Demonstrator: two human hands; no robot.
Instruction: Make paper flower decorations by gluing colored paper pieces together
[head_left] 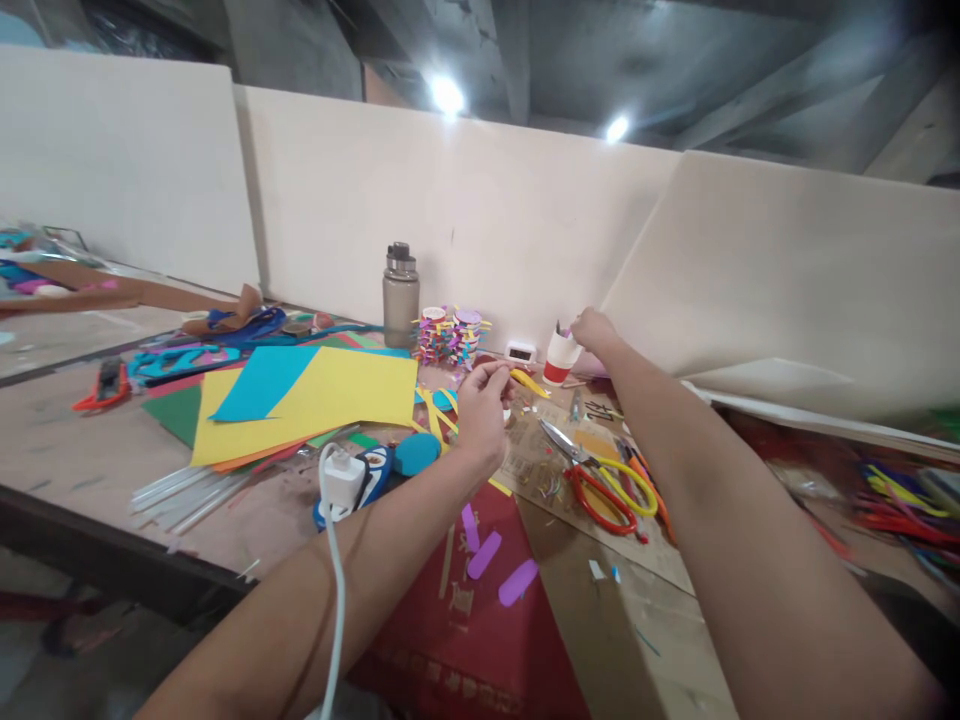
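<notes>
My left hand [484, 405] is closed in a pinch above the middle of the table. From its fingertips a curved yellow strip [531, 384] sticks out to the right. My right hand [595, 330] reaches far forward to the rim of a white and red paper cup [559, 362] with pen-like things in it. Its fingers are closed at the cup's top, and what they grip is hidden. Three purple pieces [486, 556] lie on a red sheet [480, 630] nearer to me. Scissors with red and yellow handles [600, 482] rest below my right forearm.
Yellow sheets [360, 385] and a blue sheet [262, 380] lie at left, beside clear sticks [176, 495]. A white plug [343, 482] has its cable across my left forearm. A bottle [401, 300], two decorated cups [465, 335] and a small white display [520, 352] stand by the partition.
</notes>
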